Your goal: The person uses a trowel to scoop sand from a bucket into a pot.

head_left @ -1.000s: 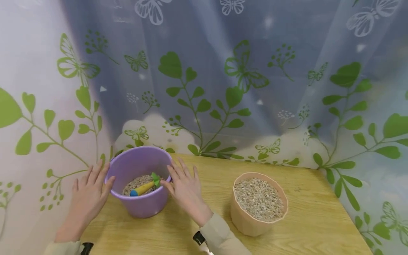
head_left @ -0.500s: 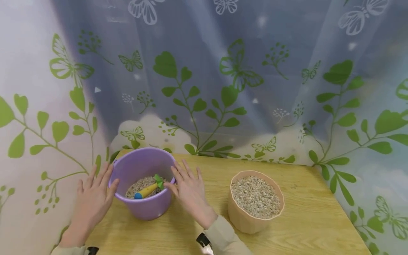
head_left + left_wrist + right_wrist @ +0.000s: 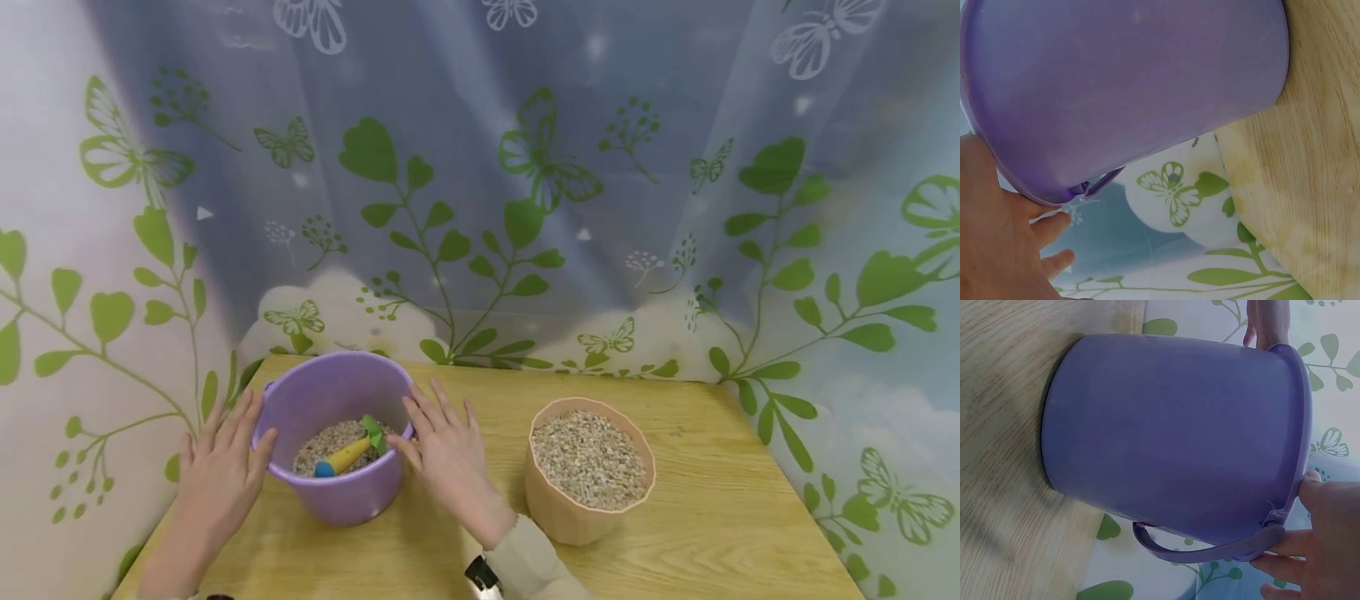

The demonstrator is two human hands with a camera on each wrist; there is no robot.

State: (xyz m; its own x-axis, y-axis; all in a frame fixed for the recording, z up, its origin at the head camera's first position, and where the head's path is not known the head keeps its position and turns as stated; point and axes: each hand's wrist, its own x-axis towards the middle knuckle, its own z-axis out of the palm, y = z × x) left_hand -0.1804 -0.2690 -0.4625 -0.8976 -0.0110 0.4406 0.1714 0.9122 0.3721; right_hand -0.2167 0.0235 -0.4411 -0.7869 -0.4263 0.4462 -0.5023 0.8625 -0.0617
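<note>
A purple bucket (image 3: 347, 500) stands upright on the wooden table, left of centre. Inside it, on a layer of small gravel, lies a yellow carrot-shaped toy (image 3: 349, 456) with a blue end and green leaves. At the bucket's left rim my left hand (image 3: 220, 487) touches with spread, fairly straight fingers. My right hand (image 3: 452, 457) rests on the opposite rim, thumb on the near side and fingers extended. Along the bucket's side hangs its purple handle (image 3: 1210, 552), close to the right hand's fingers in the right wrist view.
To the right stands a peach-coloured pot (image 3: 566, 512) filled with gravel (image 3: 588, 458). A curtain (image 3: 465, 167) printed with leaves and butterflies hangs behind and beside the wooden table (image 3: 720, 508).
The bucket has shifted slightly right, closer to the peach pot, with both hands on its rim. The head view has turned a little to the right.
</note>
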